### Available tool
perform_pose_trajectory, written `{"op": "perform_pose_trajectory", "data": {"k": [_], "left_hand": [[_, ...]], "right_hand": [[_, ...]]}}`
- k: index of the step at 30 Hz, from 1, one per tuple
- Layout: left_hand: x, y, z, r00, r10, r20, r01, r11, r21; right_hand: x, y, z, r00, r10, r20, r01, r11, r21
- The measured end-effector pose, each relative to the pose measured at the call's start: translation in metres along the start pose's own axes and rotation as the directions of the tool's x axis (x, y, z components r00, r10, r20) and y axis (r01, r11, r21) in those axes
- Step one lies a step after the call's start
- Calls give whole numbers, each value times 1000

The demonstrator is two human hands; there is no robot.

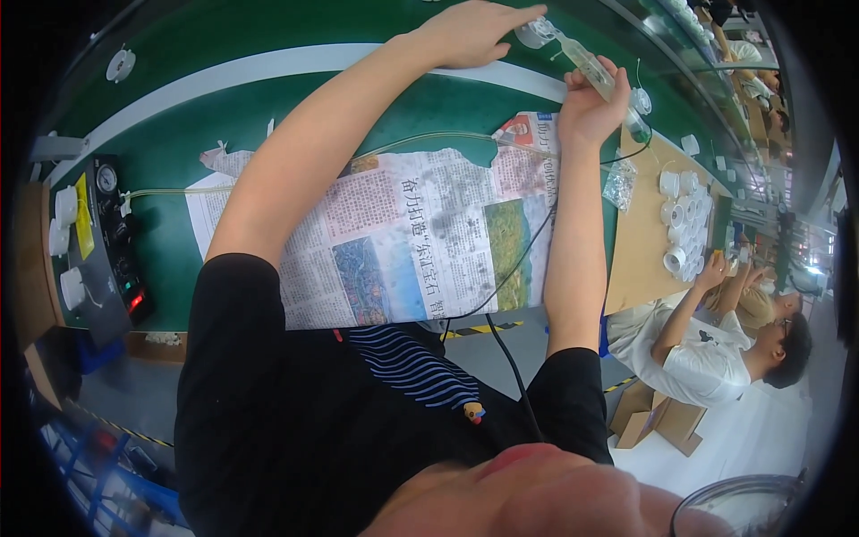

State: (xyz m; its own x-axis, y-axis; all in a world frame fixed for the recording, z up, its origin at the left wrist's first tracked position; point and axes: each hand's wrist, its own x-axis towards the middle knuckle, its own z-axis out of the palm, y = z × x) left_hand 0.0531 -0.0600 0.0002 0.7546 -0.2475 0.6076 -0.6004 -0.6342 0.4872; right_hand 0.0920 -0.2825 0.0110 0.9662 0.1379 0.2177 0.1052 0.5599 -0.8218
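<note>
At the far edge of the bench, my left hand (465, 36) steadies a small white round plastic part (537, 33) at its fingertips, the index finger stretched along its top. My right hand (601, 106) is closed around a clear dispensing syringe (586, 67). The syringe slants up and left, its narrow end close to the white part; whether they touch I cannot tell. Newspaper (420, 233) covers the green bench in front of me. A thin clear tube (429, 136) crosses above it from a black dispenser box (112, 242) on the left toward my right arm.
Many white round parts (684, 224) stand on a brown board (640, 242) at the right, beside a small clear bag (619, 185). Another white part (121, 64) lies far left. A black cable (528, 246) hangs across the newspaper. A co-worker (707, 345) sits further right.
</note>
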Motion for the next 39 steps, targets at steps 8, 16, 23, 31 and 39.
{"op": "perform_pose_trajectory", "data": {"k": [8,16,23,31,39], "left_hand": [[2,22,-22,955,-258,-145,287,925,249],[0,7,-16,933,-269,-239,286,957,41],[1,4,-6,932,-274,-236,252,960,-118],[0,-6,-5,980,-159,-120,161,987,4],[1,-4,-7,974,-196,-117,194,981,-29]], "right_hand": [[2,4,-3,999,25,32,-22,997,-67],[0,6,1,993,9,119,14,982,-191],[3,7,-6,995,-7,102,28,978,-206],[-3,10,7,992,1,127,50,918,-393],[-3,11,8,997,-36,68,61,904,-423]]}}
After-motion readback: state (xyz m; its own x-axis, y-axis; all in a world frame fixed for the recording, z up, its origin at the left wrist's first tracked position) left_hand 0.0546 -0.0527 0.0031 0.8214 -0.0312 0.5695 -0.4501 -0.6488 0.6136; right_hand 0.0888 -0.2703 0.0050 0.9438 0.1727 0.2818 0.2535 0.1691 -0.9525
